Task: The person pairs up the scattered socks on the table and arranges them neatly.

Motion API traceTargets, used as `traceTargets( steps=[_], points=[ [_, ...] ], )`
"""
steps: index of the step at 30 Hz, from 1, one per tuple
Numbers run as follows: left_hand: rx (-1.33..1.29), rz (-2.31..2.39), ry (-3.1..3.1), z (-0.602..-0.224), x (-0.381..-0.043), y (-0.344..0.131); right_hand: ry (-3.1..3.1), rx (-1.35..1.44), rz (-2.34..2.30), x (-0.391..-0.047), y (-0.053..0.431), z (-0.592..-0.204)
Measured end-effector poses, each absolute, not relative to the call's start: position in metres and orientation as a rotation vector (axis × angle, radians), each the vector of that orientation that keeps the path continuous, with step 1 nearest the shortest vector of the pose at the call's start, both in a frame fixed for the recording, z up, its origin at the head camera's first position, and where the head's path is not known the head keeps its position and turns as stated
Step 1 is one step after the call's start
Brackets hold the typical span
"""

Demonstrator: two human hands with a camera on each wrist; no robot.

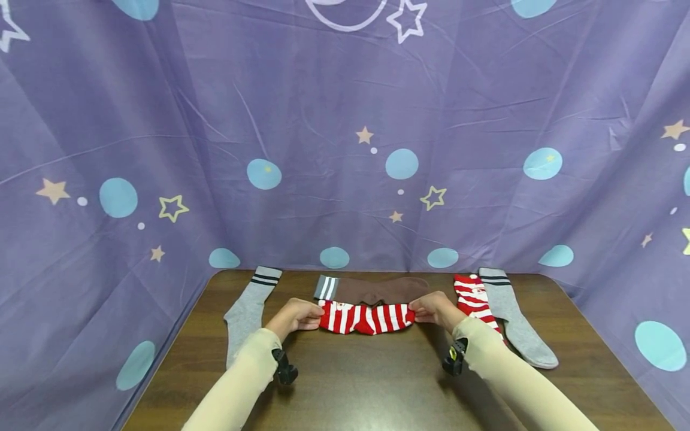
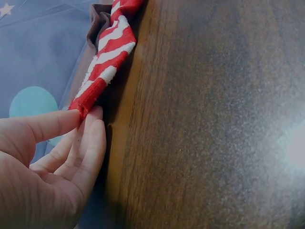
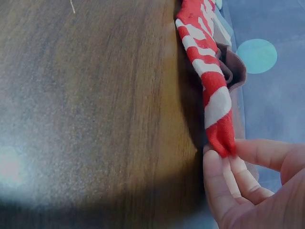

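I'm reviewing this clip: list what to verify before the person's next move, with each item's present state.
1. Left hand pinching one end of the front striped sock: ok.
2. Right hand pinching the opposite end: ok.
3. Length of the front striped sock smooth: not ok, it is creased near the middle.
4. Whole front striped sock clear of the table: cannot tell.
5. Other striped sock fully visible: not ok, the right sleeve hides part.
6. Brown sock lying behind the front striped sock: ok.
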State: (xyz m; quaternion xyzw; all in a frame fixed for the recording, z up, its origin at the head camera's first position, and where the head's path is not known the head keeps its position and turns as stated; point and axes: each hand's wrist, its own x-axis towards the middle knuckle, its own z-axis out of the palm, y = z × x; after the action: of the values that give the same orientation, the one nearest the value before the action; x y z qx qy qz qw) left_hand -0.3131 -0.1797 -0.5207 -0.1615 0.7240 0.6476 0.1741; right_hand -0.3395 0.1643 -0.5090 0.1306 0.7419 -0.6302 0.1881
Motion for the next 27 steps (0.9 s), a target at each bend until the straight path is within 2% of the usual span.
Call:
traceTargets(
  steps=[27],
  points=[
    [-0.466, 1.845, 2.114, -0.5205, -0.3083, -0.1759, 2.129, 0.286, -1.754, -0.3364, 0.1666, -0.5101]
  ],
)
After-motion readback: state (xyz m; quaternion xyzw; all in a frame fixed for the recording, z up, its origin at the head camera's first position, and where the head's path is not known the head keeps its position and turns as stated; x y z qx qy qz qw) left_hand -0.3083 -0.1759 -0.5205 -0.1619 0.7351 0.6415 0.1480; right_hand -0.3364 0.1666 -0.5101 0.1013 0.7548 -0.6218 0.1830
